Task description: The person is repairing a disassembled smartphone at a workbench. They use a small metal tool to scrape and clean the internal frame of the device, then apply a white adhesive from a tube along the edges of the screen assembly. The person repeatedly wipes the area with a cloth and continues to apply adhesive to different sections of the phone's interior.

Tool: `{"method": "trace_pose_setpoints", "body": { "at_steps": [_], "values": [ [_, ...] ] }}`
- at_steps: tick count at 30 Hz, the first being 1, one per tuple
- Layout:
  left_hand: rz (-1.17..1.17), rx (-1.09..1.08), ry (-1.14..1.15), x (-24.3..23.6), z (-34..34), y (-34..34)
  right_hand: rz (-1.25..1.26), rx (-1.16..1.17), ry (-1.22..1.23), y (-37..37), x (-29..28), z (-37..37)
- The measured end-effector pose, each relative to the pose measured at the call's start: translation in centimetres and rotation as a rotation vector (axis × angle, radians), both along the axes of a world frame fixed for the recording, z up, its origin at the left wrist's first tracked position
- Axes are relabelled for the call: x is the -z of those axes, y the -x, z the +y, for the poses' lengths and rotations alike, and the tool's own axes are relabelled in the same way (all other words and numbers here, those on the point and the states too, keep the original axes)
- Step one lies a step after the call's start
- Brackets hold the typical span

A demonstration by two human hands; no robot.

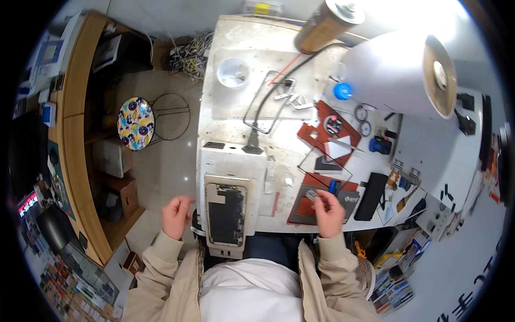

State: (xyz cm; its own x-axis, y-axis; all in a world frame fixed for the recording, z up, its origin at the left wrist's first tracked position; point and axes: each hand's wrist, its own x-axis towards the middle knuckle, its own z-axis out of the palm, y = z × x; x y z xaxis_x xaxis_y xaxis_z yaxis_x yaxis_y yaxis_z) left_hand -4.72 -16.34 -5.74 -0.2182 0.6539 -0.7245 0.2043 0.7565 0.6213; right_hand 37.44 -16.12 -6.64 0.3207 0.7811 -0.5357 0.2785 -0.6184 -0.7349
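A phone screen assembly with its dark back upward (225,214) lies on a pale heating plate (218,161) at the bench's front left, a power cord plugged into its far end. My left hand (177,216) hangs just left of the plate at the bench edge, fingers curled together, their contents hidden. My right hand (328,213) is over a grey and brown repair mat (346,206) right of the plate, thumb and index pinched on something small I cannot make out, near a small blue object (333,187).
A white bench (230,37) carries a spray can (324,29), white lamp (397,75), cup (232,72), blue-capped container (342,91), brown mat (332,126), black case (369,196) and tools. Left are a floral stool (137,123) and wooden shelving (78,96).
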Motion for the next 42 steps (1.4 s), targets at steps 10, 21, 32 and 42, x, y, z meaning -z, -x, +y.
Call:
{"method": "trace_pose_setpoints", "body": {
  "at_steps": [10,21,32,42],
  "values": [
    [0.290,0.447,0.044,9.1,-15.5,6.8,-0.435,0.153,-0.118,0.6,-0.6,-3.6],
    [-0.027,0.649,0.123,7.9,-6.5,17.9,-0.554,0.544,-0.207,8.8,1.8,-17.5],
    [-0.045,1.200,-0.111,9.9,2.9,26.4,-0.397,0.705,0.502,24.7,10.9,-35.7],
    [0.146,1.840,-0.252,16.5,19.0,22.1,-0.202,1.542,0.525,40.7,7.0,-49.1]
  ]
}}
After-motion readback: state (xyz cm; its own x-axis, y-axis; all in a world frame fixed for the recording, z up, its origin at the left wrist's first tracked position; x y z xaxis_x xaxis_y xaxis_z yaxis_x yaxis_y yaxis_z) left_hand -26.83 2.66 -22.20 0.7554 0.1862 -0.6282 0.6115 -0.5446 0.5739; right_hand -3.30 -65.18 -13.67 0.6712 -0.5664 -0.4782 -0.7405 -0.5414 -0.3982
